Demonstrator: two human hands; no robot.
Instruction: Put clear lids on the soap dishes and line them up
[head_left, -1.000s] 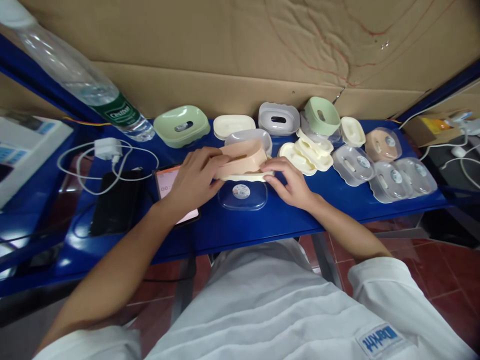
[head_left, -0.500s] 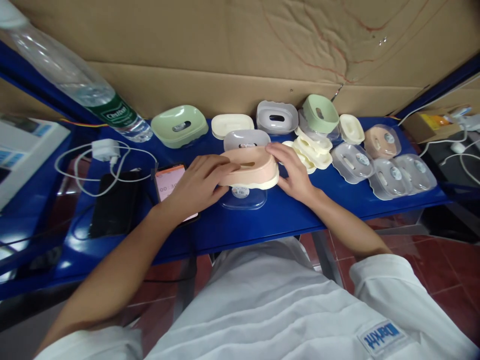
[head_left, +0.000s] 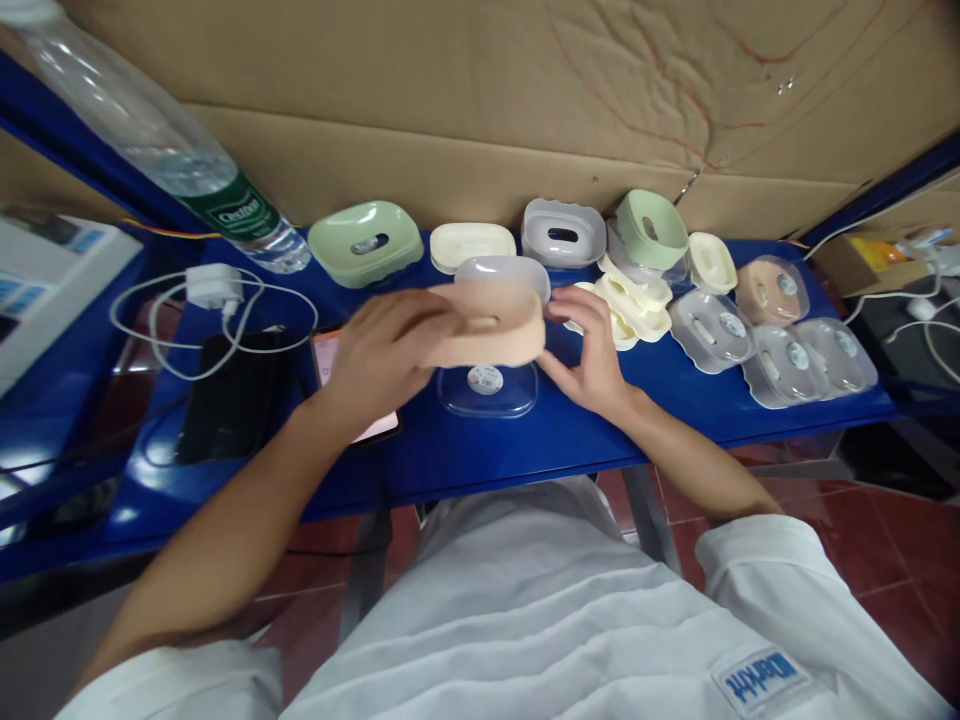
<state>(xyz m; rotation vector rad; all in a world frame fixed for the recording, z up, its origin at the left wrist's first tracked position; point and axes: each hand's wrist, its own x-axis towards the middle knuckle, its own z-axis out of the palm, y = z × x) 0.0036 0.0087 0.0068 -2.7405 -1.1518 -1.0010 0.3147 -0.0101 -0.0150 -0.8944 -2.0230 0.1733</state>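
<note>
Peach dish point(head_left: 480, 345), blurred, above far edge of clear lid point(head_left: 487, 400), gripped by left hand point(head_left: 386, 345); right hand's point(head_left: 589, 350) grip unclear. Lid sticker point(head_left: 485, 379) illegible. Left of lid: part-hidden phone point(head_left: 379, 427), bottle point(head_left: 240, 212) reading "C'estbon".

A peach dish point(head_left: 489, 345) of smooth-looking plastic tops a glossy blue tabletop point(head_left: 570, 430), where a clear plastic lid point(head_left: 487, 400) and a green plastic dish point(head_left: 366, 266) shine; matt, creased cardboard point(head_left: 450, 90) stands behind, and a white shirt point(head_left: 525, 600) shows rumpled, matt cloth.
</note>
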